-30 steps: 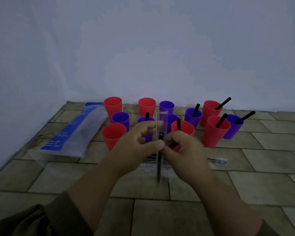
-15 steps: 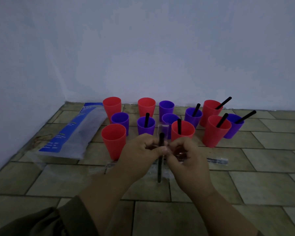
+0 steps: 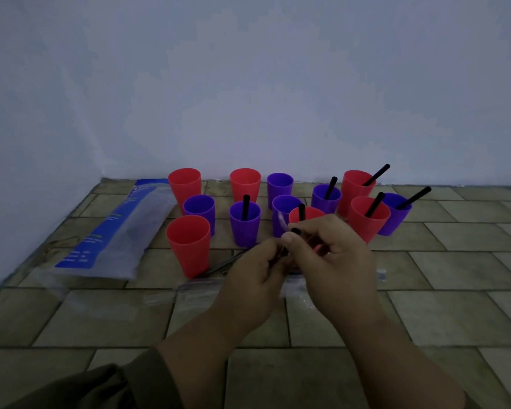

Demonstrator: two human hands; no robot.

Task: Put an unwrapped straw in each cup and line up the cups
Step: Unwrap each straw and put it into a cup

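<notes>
Just before cups (image 3: pixel 245 225): left hand (image 3: pixel 254 284), right hand (image 3: pixel 337 270) both pinch black straw (image 3: pixel 294 232); bare tiles (image 3: pixel 455 305) nearside.

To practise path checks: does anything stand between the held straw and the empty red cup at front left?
Nothing visible does. The straw, held by left hand and right hand, has a free way to the open red cup.

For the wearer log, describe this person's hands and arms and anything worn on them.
The left hand and right hand are bare: no gloves, rings or watch show. A dark olive-brown sleeve covers the left arm above the forearm; the right forearm shows no sleeve.
</notes>
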